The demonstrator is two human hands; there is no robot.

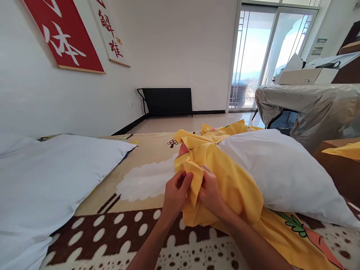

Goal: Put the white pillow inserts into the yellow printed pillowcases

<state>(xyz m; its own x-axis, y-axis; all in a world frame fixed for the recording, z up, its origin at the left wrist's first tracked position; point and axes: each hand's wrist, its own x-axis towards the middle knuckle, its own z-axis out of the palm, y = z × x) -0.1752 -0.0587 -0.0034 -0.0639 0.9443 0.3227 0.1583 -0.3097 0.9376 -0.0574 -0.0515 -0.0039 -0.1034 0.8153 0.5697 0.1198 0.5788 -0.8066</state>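
Left hand [176, 195] and right hand [210, 193] pinching bunched yellow cotton pillowcase [225, 180], partly over plump white pillow [281, 176].

At the left of the frame we see a pale blue-white pillow [47, 180] lying on a patterned blanket [135, 225] of beige and brown with white dots. On the wall at upper left hang a red banner [64, 35] and a white banner [111, 32], both with large characters. We find a black radiator [168, 101] low against the far wall at centre. Upper right, a glass sliding door [267, 48] lets in daylight. At right, furniture under a silver plastic cover [315, 108] carries a cardboard box [305, 75].
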